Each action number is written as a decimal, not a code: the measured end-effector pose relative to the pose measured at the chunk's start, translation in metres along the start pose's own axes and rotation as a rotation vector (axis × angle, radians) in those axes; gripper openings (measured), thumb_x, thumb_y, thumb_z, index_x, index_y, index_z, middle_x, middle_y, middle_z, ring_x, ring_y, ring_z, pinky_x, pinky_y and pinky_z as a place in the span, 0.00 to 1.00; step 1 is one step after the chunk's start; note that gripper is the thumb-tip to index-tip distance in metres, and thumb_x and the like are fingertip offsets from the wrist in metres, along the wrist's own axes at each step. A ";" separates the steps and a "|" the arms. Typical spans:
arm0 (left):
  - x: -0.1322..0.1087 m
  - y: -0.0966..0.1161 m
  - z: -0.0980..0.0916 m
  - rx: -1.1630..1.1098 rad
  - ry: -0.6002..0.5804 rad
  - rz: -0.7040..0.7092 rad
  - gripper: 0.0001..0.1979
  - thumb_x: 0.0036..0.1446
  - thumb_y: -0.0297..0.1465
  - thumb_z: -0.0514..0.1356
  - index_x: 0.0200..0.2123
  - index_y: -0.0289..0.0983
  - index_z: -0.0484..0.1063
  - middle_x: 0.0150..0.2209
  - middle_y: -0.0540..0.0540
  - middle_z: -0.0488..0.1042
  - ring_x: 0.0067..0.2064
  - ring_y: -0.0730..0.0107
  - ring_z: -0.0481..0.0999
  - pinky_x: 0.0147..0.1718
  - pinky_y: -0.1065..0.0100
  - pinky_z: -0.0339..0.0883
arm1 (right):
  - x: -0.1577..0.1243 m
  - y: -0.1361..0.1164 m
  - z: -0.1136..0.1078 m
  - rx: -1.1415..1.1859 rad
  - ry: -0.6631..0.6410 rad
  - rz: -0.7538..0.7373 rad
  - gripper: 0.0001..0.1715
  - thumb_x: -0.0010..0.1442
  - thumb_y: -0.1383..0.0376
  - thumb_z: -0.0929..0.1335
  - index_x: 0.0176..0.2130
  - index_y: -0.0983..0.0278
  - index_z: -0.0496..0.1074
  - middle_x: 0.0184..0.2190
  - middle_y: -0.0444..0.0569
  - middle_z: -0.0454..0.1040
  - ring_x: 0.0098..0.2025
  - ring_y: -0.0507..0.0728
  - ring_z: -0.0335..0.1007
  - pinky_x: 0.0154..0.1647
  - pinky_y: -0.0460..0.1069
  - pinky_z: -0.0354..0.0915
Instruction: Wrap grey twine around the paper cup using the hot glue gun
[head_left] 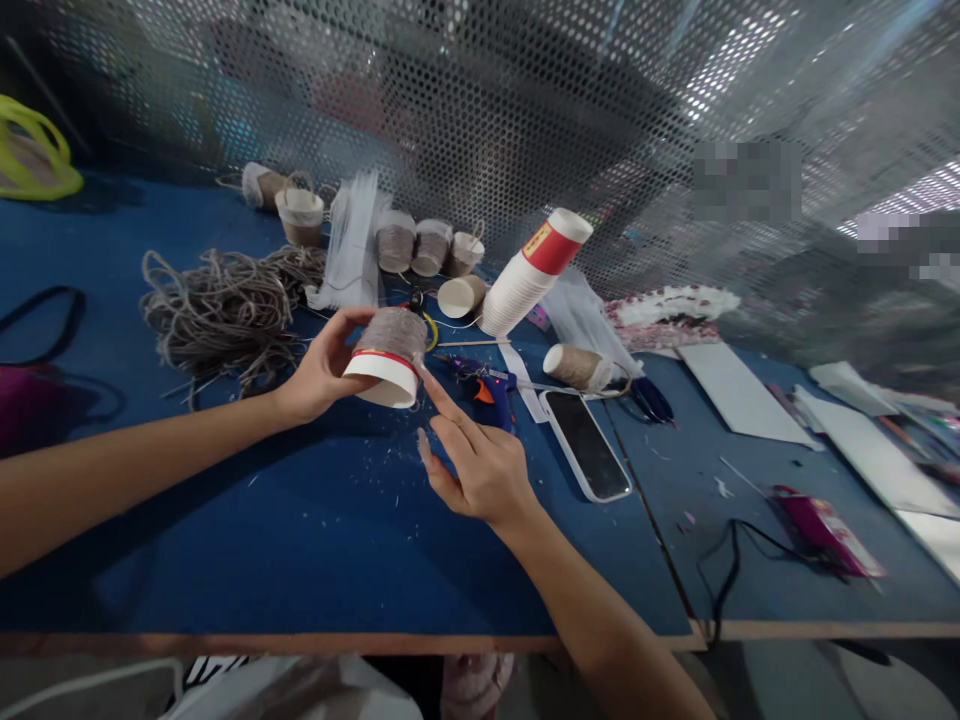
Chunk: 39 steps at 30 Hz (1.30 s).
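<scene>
My left hand grips a paper cup turned on its side, its body wound with grey-brown twine, a red band and white rim facing me. My right hand is just right of the cup, its fingers stretched out and its index fingertip touching the cup's side near the rim. It holds nothing that I can see. A blue glue gun lies on the blue table just behind my right hand.
A tangle of twine lies at the left. Several twine-wrapped cups and a leaning stack of red-and-white cups stand at the back before a perforated metal screen. A phone, white sheets and a cable lie right.
</scene>
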<state>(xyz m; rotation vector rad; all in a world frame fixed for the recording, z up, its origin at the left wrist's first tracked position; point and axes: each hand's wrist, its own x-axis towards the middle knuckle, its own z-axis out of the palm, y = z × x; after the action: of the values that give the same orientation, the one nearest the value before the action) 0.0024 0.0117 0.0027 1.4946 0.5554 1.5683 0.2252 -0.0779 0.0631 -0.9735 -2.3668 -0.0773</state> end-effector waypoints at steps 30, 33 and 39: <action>-0.006 0.021 0.009 0.043 -0.406 -0.110 0.48 0.37 0.30 0.79 0.61 0.47 0.63 0.65 0.38 0.66 0.65 0.46 0.69 0.64 0.46 0.66 | 0.000 0.014 0.023 0.437 0.288 0.063 0.45 0.55 0.63 0.75 0.62 0.53 0.50 0.63 0.58 0.65 0.68 0.67 0.63 0.68 0.71 0.59; -0.009 0.023 0.011 0.115 -0.411 -0.098 0.47 0.41 0.31 0.78 0.64 0.46 0.62 0.67 0.36 0.63 0.68 0.45 0.66 0.67 0.45 0.62 | 0.002 0.015 0.021 0.344 0.250 0.056 0.44 0.56 0.63 0.75 0.63 0.54 0.52 0.62 0.59 0.68 0.67 0.68 0.65 0.68 0.74 0.57; -0.011 0.015 0.008 0.106 -0.306 -0.073 0.46 0.41 0.32 0.78 0.63 0.44 0.63 0.63 0.36 0.67 0.63 0.47 0.72 0.63 0.49 0.68 | -0.001 0.013 0.014 0.072 0.259 -0.057 0.25 0.58 0.62 0.74 0.51 0.53 0.62 0.61 0.53 0.73 0.68 0.68 0.62 0.69 0.77 0.54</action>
<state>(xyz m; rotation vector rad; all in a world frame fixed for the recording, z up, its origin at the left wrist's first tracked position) 0.0044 -0.0067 0.0102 1.7349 0.5154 1.2397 0.2272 -0.0652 0.0489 -0.8100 -2.1444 -0.1302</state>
